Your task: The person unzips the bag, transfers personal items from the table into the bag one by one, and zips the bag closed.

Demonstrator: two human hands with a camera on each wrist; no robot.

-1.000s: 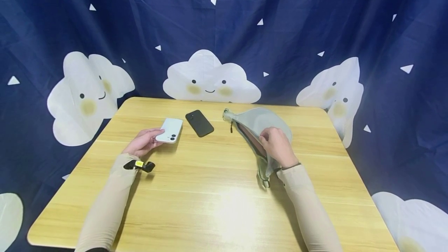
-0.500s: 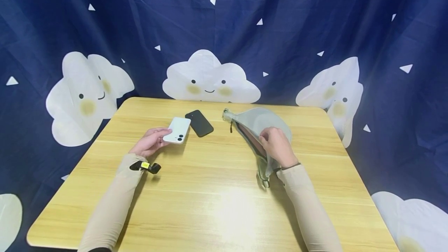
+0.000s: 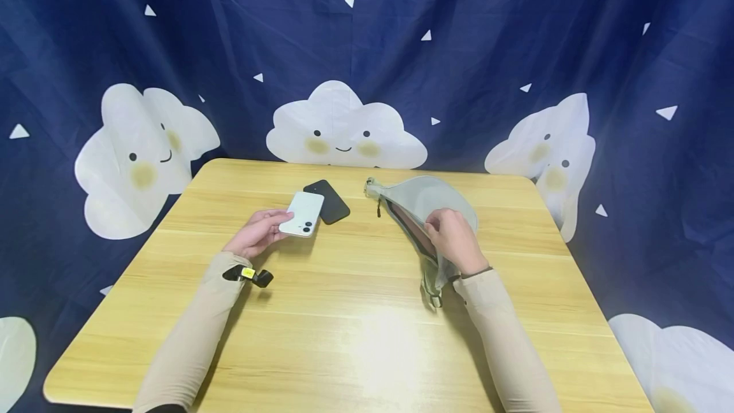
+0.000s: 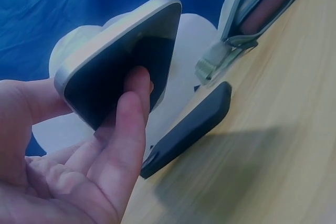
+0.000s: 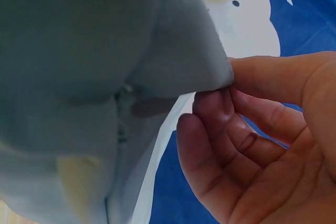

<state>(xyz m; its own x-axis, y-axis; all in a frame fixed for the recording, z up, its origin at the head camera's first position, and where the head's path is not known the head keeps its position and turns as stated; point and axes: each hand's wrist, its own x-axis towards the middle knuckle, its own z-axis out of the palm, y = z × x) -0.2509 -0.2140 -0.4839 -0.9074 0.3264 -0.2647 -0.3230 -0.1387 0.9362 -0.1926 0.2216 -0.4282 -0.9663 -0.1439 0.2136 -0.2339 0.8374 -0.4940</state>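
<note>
My left hand [image 3: 260, 234] grips a white smartphone [image 3: 302, 214] by its near left edge, thumb on the back and fingers beneath. The phone's twin-lens back faces up in the head view; its dark screen [image 4: 118, 69] shows in the left wrist view. Just behind it lies a black smartphone [image 3: 334, 204] on the table, partly covered by the white one in the head view. With my right hand [image 3: 455, 239] I pinch the edge of a grey-green bag [image 3: 430, 196], thumb against fingers. The bag's unzipped mouth gapes toward the left, showing a brownish lining [image 3: 408, 217].
A light wooden table [image 3: 321, 324] carries everything. A zipper pull [image 3: 378, 208] hangs at the bag's far end, and a strap buckle [image 3: 434, 300] lies at its near end. A dark blue curtain [image 3: 459, 30] with cloud prints stands behind the table.
My left hand has carried the white smartphone to the right, so it now overlaps the black smartphone in the head view. The right hand and the bag have stayed in place.
</note>
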